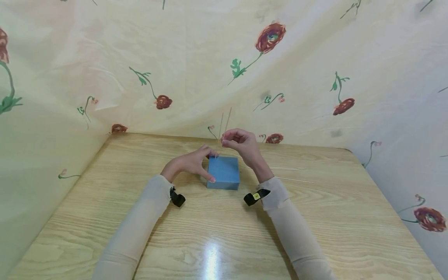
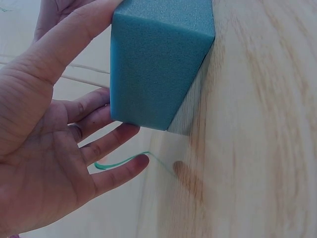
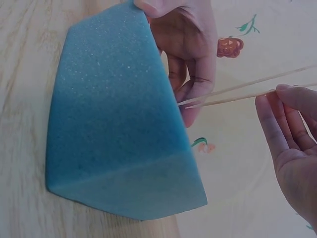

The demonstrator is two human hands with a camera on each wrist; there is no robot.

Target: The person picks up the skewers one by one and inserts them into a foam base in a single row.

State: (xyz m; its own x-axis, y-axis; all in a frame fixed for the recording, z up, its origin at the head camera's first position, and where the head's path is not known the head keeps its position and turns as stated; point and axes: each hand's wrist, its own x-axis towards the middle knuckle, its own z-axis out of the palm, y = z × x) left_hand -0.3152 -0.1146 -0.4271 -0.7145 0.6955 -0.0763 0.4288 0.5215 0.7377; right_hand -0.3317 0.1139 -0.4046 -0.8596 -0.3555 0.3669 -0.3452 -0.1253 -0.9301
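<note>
A blue foam block (image 1: 224,171) sits on the wooden table, gripped at its left side by my left hand (image 1: 191,161), thumb at the front edge and fingers at the back. Over the block's back left corner, my right hand (image 1: 243,146) pinches a thin wooden stick (image 3: 237,99) between thumb and fingertips. The lower tip of that stick is right at the block's top face in the right wrist view. Beside it a second thin stick (image 3: 252,81) stands up from the block, its foot close to the left hand's fingers.
Several more thin sticks (image 1: 290,168) lie on the table (image 1: 224,221) to the right of the block, partly behind the right wrist. A flower-printed cloth (image 1: 196,58) hangs behind the table and along its sides. Both wrists wear black straps with cameras.
</note>
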